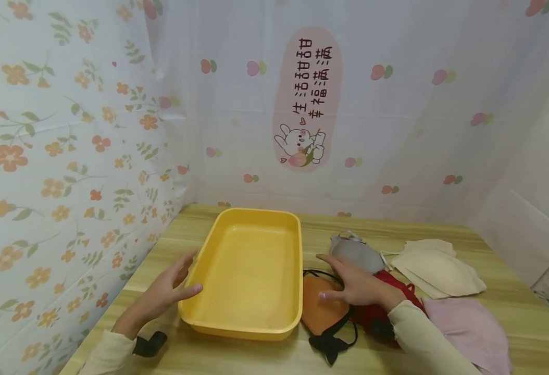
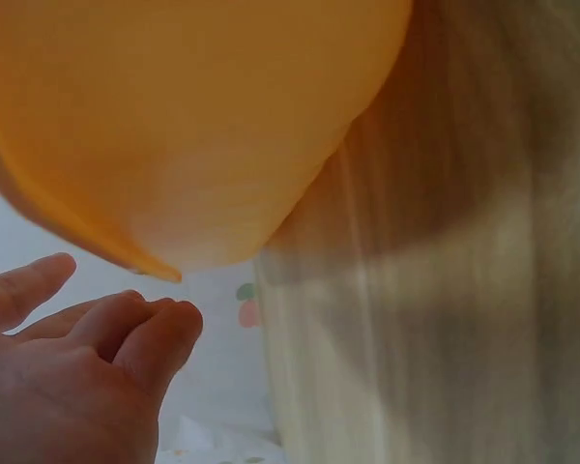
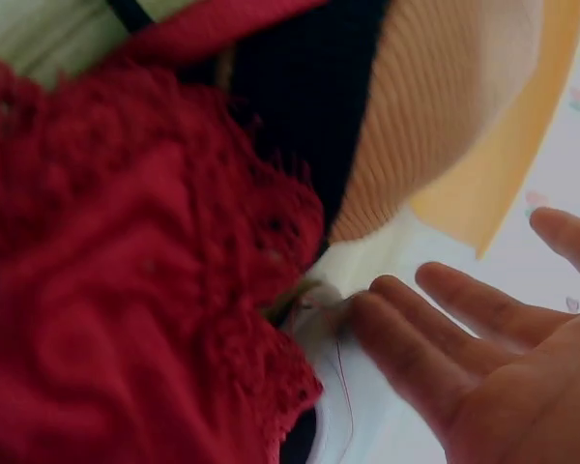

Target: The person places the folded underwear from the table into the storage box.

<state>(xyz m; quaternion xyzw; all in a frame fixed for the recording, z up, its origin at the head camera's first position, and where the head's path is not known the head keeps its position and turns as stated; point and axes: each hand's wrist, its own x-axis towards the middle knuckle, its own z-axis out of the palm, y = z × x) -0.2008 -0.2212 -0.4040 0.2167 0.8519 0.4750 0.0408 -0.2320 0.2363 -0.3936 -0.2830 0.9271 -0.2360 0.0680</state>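
A yellow rectangular tub (image 1: 246, 271) stands on the wooden table, its inside bare. At its left side my left hand (image 1: 164, 289) has its fingers spread, the thumb overlapping the rim; in the left wrist view its fingertips are close to the tub's edge. My right hand (image 1: 356, 284) hovers with extended fingers over a group of bras, holding nothing. Under and beside it lie an orange-brown bra (image 1: 321, 302) with black straps and a red lace bra (image 3: 126, 290). Just beyond its fingers sits a grey bra (image 1: 356, 255).
Beige bra cups (image 1: 438, 268) lie stacked toward the right rear, and a pink bra-like piece (image 1: 466, 328) is near the right front. A flowered curtain (image 1: 68, 182) borders the left side. White printed cloth (image 1: 396, 130) hangs behind the table (image 1: 199, 229).
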